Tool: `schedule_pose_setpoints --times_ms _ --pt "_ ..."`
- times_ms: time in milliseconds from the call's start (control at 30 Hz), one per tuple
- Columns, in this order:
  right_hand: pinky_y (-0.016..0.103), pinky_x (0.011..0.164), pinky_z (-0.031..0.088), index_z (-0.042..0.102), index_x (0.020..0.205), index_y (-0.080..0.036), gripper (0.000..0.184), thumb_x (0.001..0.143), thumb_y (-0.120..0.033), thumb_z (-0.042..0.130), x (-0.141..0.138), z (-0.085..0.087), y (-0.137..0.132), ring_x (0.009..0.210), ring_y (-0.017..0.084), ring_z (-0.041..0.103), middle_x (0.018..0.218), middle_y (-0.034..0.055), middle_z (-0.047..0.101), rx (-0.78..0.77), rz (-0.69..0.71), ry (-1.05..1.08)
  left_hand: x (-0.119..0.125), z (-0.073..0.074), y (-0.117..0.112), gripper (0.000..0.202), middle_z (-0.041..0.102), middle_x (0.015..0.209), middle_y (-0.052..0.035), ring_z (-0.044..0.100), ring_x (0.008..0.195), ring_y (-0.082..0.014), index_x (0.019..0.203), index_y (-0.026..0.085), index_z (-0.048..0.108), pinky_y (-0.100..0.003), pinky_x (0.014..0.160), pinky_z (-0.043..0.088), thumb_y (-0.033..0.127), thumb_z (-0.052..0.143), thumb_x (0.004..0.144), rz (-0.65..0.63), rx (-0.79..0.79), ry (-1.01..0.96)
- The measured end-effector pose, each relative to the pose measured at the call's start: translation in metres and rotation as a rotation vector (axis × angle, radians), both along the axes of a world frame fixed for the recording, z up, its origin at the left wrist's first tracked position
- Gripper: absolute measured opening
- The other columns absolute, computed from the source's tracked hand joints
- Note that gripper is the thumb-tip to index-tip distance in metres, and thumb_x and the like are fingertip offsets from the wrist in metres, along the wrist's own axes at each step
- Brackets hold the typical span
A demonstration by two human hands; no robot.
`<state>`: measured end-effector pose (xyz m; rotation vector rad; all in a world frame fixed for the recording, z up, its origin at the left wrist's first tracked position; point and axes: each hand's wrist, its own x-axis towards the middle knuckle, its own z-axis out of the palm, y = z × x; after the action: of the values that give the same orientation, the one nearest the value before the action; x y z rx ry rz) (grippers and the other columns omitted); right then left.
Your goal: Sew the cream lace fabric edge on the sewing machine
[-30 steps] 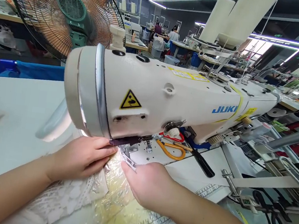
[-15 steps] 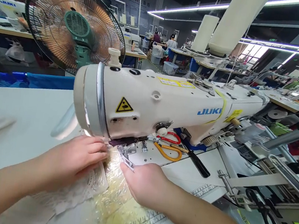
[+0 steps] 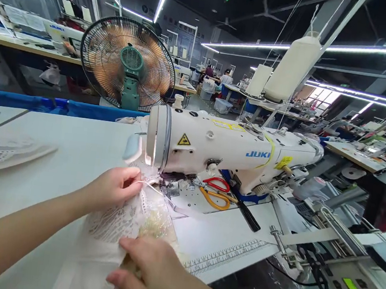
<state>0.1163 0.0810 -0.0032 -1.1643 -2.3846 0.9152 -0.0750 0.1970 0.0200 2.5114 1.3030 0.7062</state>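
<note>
White tabletop (image 3: 73,148), sewing machine (image 3: 197,140) on it. Lace fabric (image 3: 113,224) lies in front of the machine; probably light, soft, snag-prone, best taken flat by its edge. Left hand (image 3: 115,186), left of the machine: grip pinched on white strip (image 3: 155,188). Right hand (image 3: 158,269), nearer than the machine: grip apart.

White openwork lace fabric (image 3: 109,223) lies rumpled on the table (image 3: 69,148), its far end close by the sewing machine (image 3: 194,137); a narrow white strip (image 3: 152,187) curves rightward from the lace.
</note>
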Motion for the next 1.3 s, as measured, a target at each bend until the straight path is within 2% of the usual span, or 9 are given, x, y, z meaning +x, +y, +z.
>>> schedule_pose_setpoints --times_ms 100,200,300,433,533,667,800,1000,1300 --pt "0.027 0.078 0.051 0.078 0.101 -0.014 0.019 0.092 -0.030 0.070 -0.001 0.003 0.004 0.084 0.021 0.071 0.089 0.0086 0.078 -0.039 -0.195 -0.039 -0.007 -0.022 -0.003 0.027 0.035 0.049 0.0067 0.034 0.043 -0.0121 0.069 0.024 0.040 -0.024 0.041 0.025 0.036 0.037 0.093 0.034 0.090 0.066" --pt "0.027 0.071 0.046 0.074 0.081 -0.017 0.013 0.091 -0.022 0.067 0.014 0.008 0.010 0.079 0.020 0.069 0.083 0.0065 0.078 -0.015 -0.339 -0.113 -0.011 -0.043 -0.015 0.033 0.050 0.058 0.0028 0.038 0.043 -0.0158 0.106 0.024 0.066 -0.028 0.044 0.021 0.021 0.038 0.089 -0.020 0.186 0.162" --pt "0.026 0.068 0.043 0.074 0.085 -0.017 0.011 0.090 -0.019 0.064 0.029 0.007 0.014 0.078 0.019 0.068 0.084 0.0060 0.077 -0.011 -0.335 -0.157 -0.007 -0.058 -0.026 0.060 0.056 0.069 -0.0002 0.034 0.041 -0.0161 0.129 0.033 0.066 -0.031 0.045 0.016 0.013 0.046 0.076 -0.085 0.255 0.262" --pt "0.027 0.070 0.044 0.074 0.105 -0.019 0.020 0.093 -0.020 0.059 0.033 0.000 0.016 0.083 0.020 0.069 0.092 0.0062 0.078 0.045 -0.271 -0.208 0.006 -0.066 -0.021 0.061 0.059 0.066 -0.0022 0.037 0.034 -0.0160 0.120 0.026 0.073 -0.029 0.039 0.012 0.019 0.056 0.062 -0.010 0.275 0.485" --pt "0.029 0.064 0.039 0.072 0.108 -0.018 0.022 0.094 -0.023 0.056 0.032 0.001 0.019 0.080 0.022 0.067 0.089 0.0070 0.077 0.089 -0.246 -0.329 0.012 -0.068 -0.012 0.065 0.063 0.062 -0.0042 0.048 0.037 -0.0212 0.122 0.025 0.074 -0.028 0.038 0.017 0.018 0.053 0.061 0.009 0.259 0.503" --pt "0.030 0.064 0.039 0.072 0.113 -0.016 0.027 0.096 -0.024 0.053 0.033 0.007 0.026 0.084 0.023 0.068 0.093 0.0096 0.077 0.081 -0.227 -0.403 0.016 -0.063 -0.009 0.068 0.063 0.057 -0.0042 0.057 0.039 -0.0253 0.127 0.023 0.072 -0.030 0.038 0.015 0.013 0.049 0.064 0.031 0.255 0.517" --pt "0.030 0.069 0.042 0.070 0.127 -0.018 0.036 0.096 -0.025 0.053 0.034 0.010 0.032 0.091 0.025 0.069 0.101 0.0112 0.077 0.068 -0.238 -0.428 0.019 -0.048 -0.009 0.071 0.071 0.066 -0.0071 0.060 0.041 -0.0228 0.131 0.021 0.070 -0.028 0.038 0.015 0.008 0.050 0.063 -0.010 0.214 0.536" --pt "0.029 0.063 0.039 0.072 0.115 -0.018 0.027 0.096 -0.023 0.053 0.032 0.010 0.039 0.084 0.024 0.067 0.091 0.0094 0.075 0.105 -0.235 -0.496 0.026 -0.028 -0.006 0.070 0.068 0.059 -0.0062 0.061 0.044 -0.0230 0.136 0.019 0.067 -0.027 0.038 0.022 0.007 0.046 0.071 -0.003 0.073 0.581" --pt "0.031 0.074 0.047 0.065 0.136 -0.019 0.039 0.100 -0.025 0.051 0.026 0.022 0.046 0.100 0.027 0.072 0.110 0.0119 0.077 0.026 -0.255 -0.544 0.041 0.003 -0.006 0.063 0.081 0.103 -0.0163 0.078 0.079 -0.0330 0.148 0.019 0.057 -0.034 0.057 0.052 0.007 0.042 0.089 0.112 -0.237 0.626"
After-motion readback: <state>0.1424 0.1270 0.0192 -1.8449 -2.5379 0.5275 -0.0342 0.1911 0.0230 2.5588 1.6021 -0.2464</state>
